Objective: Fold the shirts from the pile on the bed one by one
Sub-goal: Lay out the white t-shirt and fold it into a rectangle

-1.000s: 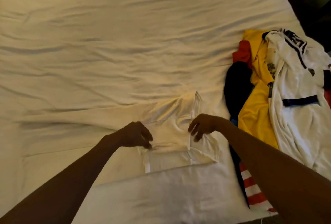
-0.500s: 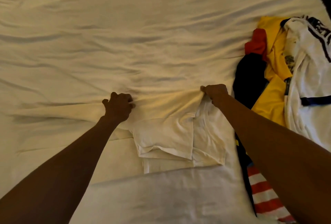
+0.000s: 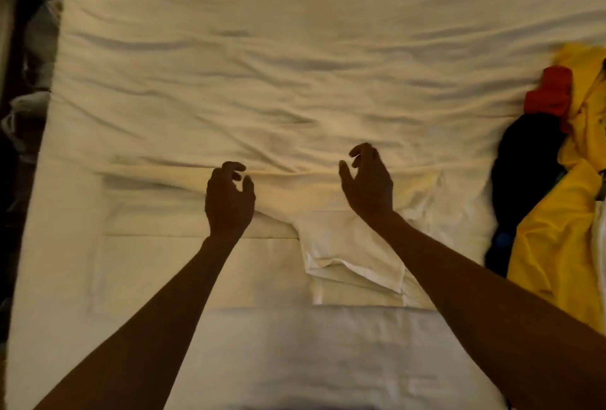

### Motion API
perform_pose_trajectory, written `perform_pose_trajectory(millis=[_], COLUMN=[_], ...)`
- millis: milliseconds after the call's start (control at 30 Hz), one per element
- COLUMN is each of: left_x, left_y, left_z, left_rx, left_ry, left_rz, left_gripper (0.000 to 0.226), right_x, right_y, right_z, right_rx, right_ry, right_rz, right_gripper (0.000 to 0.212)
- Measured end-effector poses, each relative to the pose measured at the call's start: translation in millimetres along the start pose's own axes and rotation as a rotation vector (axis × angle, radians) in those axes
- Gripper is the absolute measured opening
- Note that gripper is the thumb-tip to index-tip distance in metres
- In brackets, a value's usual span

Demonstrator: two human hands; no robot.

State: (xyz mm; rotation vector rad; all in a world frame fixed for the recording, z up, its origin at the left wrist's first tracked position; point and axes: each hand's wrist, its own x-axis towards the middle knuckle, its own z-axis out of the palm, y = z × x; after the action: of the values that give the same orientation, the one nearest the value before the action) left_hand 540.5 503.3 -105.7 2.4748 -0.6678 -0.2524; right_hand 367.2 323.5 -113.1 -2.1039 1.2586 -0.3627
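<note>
A white shirt lies spread flat on the near part of the bed, hard to tell from the cream sheet. One part of it is folded over into a small flap between my forearms. My left hand hovers over the shirt's far edge with fingers curled and apart, holding nothing. My right hand is a little farther out, also with fingers spread and empty. The pile of shirts sits at the right edge: yellow, red and dark navy.
The wrinkled sheet stretches far beyond my hands. A white cover or pillow lies along the near edge. The bed's left edge drops to a dark floor with dim clutter.
Both hands had gripped the shirt's far edge; now they have let go and opened above it. The view has swung left, so the pile sits at the right edge.
</note>
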Motion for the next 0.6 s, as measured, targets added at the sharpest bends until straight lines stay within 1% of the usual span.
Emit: perform_pose_trajectory(millis=[67, 133, 200, 267, 333, 400, 433, 500, 600], left_x=[7, 19, 40, 65, 86, 106, 116, 133, 149], left_y=[-25, -60, -108, -164, -194, -194, -195, -198, -205], left_z=[-29, -55, -77, -97, -114, -130, -134, -137, -138], left_rx=[-0.096, -0.178, -0.302, -0.379, -0.456, -0.678, -0.758, -0.866, -0.993], left_ry=[0.127, 0.214, 0.258, 0.212, 0.14, 0.162, 0.149, 0.078, -0.011], left_rz=[-0.199, -0.456, -0.697, -0.878, -0.948, -0.995, -1.02, -1.045, -1.118], left_gripper=[0.013, 0.02, 0.032, 0.045, 0.043, 0.038, 0.036, 0.033, 0.037], right_x=[-13, -25, -36, -43, -44, -40, -37, -30, -23], right_y=[-37, -72, -102, -129, -150, -166, -171, -176, -175], right_z=[32, 66, 99, 132, 161, 183, 191, 199, 200], right_rx=[0.033, 0.022, -0.02, -0.071, -0.174, -0.322, -0.384, -0.427, -0.374], right_ry=[-0.147, -0.296, -0.41, -0.471, -0.491, -0.507, -0.515, -0.518, -0.498], right_rz=[-0.143, -0.25, -0.302, -0.326, -0.36, -0.376, -0.373, -0.359, -0.341], right_gripper=[0.02, 0.021, 0.026, 0.035, 0.049, 0.06, 0.061, 0.052, 0.027])
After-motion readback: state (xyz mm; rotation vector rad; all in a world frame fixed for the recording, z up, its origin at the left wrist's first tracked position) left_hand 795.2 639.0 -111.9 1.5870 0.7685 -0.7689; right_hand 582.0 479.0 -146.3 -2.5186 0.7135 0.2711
